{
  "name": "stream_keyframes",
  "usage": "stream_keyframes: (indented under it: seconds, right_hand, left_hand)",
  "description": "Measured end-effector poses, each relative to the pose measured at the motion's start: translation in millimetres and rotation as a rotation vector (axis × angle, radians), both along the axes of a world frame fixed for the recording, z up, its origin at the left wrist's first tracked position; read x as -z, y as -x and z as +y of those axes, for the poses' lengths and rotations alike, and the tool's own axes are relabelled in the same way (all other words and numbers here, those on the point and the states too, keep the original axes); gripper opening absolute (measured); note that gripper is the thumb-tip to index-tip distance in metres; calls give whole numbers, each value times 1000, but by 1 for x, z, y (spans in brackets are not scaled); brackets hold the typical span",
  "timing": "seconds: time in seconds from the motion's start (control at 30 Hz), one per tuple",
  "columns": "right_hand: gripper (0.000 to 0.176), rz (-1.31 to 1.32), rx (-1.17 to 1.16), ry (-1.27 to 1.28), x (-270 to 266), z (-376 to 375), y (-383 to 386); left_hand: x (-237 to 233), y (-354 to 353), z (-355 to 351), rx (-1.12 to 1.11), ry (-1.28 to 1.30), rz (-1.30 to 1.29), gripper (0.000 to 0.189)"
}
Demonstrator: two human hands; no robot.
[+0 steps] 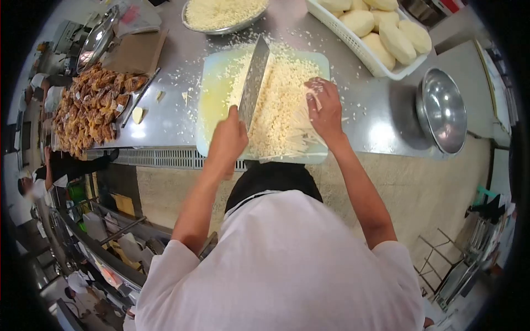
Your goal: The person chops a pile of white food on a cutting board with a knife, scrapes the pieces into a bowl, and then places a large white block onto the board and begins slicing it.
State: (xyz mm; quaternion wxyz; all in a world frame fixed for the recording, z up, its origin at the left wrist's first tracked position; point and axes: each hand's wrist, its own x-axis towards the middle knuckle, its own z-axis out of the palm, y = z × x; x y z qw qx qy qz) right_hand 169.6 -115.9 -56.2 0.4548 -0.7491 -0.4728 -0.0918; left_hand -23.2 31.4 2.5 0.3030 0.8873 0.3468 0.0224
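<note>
My left hand (228,138) is wrapped around the handle of a cleaver (255,77), its broad blade upright over the left part of a pile of finely chopped potato (279,105). The pile covers much of a pale green cutting board (208,94), whose left side is wet and yellowish. On the right of the pile, my right hand (324,107) has its fingers curled in against thin potato strips (302,124), with bits stuck to the fingers. More strips lie below that hand, near the board's front edge.
Peeled potatoes (395,41) fill a white basket (361,52) at the back right. A steel bowl (441,110) is tilted at the table's right edge. Behind the board is a bowl of chopped potato (223,14). Browned food pieces (91,110) and a thin rod (138,99) lie left. Other people are further left.
</note>
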Motion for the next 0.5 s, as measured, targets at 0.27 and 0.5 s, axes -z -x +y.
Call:
stream_keyframes:
  seconds: [0.27, 0.5]
  right_hand:
    - [43, 181, -118, 117, 25, 49, -78]
    - [53, 121, -384, 431, 102, 106, -124]
  left_hand:
    - [-7, 18, 23, -73, 61, 17, 24]
    - [19, 47, 58, -89, 117, -2, 23]
